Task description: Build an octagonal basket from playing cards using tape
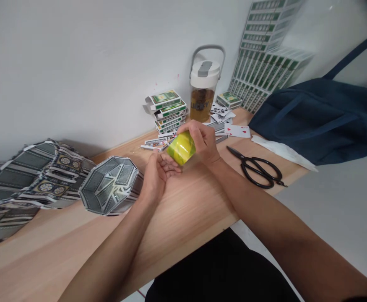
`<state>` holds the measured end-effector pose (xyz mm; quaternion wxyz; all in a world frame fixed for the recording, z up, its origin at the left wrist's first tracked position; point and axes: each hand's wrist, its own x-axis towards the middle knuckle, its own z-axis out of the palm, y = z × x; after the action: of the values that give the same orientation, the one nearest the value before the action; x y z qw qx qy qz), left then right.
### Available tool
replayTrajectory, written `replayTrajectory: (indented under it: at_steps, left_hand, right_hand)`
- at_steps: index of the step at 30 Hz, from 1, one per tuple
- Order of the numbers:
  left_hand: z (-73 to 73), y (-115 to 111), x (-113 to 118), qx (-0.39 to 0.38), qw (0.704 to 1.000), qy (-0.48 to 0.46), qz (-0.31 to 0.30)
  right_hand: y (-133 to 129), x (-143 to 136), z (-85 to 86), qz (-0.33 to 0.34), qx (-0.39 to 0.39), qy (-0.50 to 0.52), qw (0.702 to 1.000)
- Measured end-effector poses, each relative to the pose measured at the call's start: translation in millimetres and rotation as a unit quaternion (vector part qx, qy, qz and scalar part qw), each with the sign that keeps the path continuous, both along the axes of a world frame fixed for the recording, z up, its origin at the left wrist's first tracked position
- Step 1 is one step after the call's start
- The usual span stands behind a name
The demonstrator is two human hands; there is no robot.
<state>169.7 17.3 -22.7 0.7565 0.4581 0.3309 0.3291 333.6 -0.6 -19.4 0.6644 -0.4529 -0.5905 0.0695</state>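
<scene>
A glossy yellow-green roll of tape [181, 147], as it looks from its curved shiny side, is held above the table. My right hand [204, 142] grips it from the right, thumb and fingers closed on its edge. Just below and left of it, my left hand [161, 171] lies palm up with loosely curled fingers apart, their tips close to the roll; whether they touch it I cannot tell. Behind the hands are loose playing cards [237, 131], some partly hidden by my right hand. An eight-sided container made of folded cards [110, 186] stands left of my left wrist.
Black scissors [258, 170] lie right of my right forearm, near white paper [284, 153]. Opened card boxes [169, 111] are stacked by the wall, beside a lidded drink bottle [204, 92]. More card boxes [265, 71], a dark blue bag [315, 121] and larger card-made baskets [45, 176] flank the table.
</scene>
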Motion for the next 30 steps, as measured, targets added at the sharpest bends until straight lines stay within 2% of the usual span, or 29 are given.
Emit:
replayTrajectory:
  at_steps: [5, 8, 14, 19, 22, 26, 30]
  left_hand:
    - [-4.2, -3, 0, 0.075, 0.997, -0.005, 0.005]
    - [-6.8, -3, 0, 0.091, 0.996, -0.023, 0.013]
    - [-5.0, -2, -1, 0.142, 0.987, 0.007, 0.069]
    - [0.3, -4, -4, 0.184, 0.978, 0.037, 0.092]
    - [3.5, -6, -4, 0.186, 0.979, 0.021, 0.075]
    - [4.8, -6, -5, 0.182, 0.982, -0.003, 0.041]
    - [3.8, -5, -5, 0.188, 0.981, -0.021, 0.033]
  right_hand:
    - [-1, 0, 1.1, 0.009, -0.003, -0.004, 1.000]
    - [0, 3, 2.3, 0.009, -0.011, 0.001, 1.000]
    - [0, 11, 9.7, 0.066, -0.078, -0.083, 0.991]
    - [-2, 11, 13.9, 0.049, -0.107, -0.130, 0.985]
    - [-4, 8, 15.0, 0.031, -0.121, -0.104, 0.987]
    - [-4, 6, 14.4, 0.023, -0.106, -0.026, 0.994]
    - [0, 8, 9.3, 0.021, -0.093, 0.018, 0.995]
